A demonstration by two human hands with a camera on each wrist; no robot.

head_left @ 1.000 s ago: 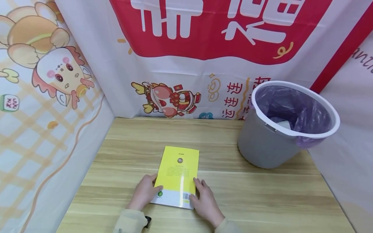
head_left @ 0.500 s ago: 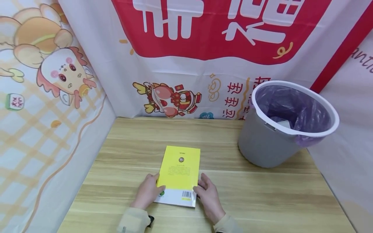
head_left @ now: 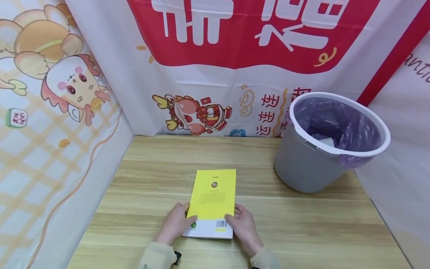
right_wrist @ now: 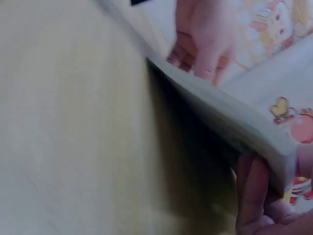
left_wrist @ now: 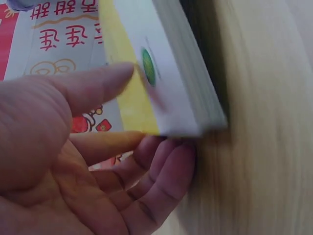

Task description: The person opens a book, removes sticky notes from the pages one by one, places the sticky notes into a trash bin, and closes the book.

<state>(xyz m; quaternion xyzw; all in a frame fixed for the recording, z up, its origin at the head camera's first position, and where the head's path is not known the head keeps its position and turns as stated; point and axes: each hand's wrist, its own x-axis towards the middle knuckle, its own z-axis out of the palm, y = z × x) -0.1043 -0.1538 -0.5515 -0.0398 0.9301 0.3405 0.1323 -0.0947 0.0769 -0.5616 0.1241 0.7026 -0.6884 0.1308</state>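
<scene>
A book (head_left: 212, 198) with a yellow and white back cover lies between my two hands, its barcode end toward me. My left hand (head_left: 176, 223) grips its left edge, thumb on the white band beside a green logo and fingers at the side and underneath. On the opposite edge my right hand (head_left: 245, 228) pinches the book, thumb on the cover by the barcode. The right wrist view shows fingers (right_wrist: 254, 188) curled under the book and a dark gap between its underside and the table, so the near end is tilted up. Page edges (left_wrist: 188, 63) show in the left wrist view.
The wooden table (head_left: 151, 179) extends around the book. A grey bin (head_left: 299, 164) with a white rim and purple liner stands at the back right, something pale inside. Printed cloths (head_left: 201, 86) hang behind the table and along both sides.
The book has shifted a little to the right with both hands. My right hand was loosely at the edge half a second ago and now grips it.
</scene>
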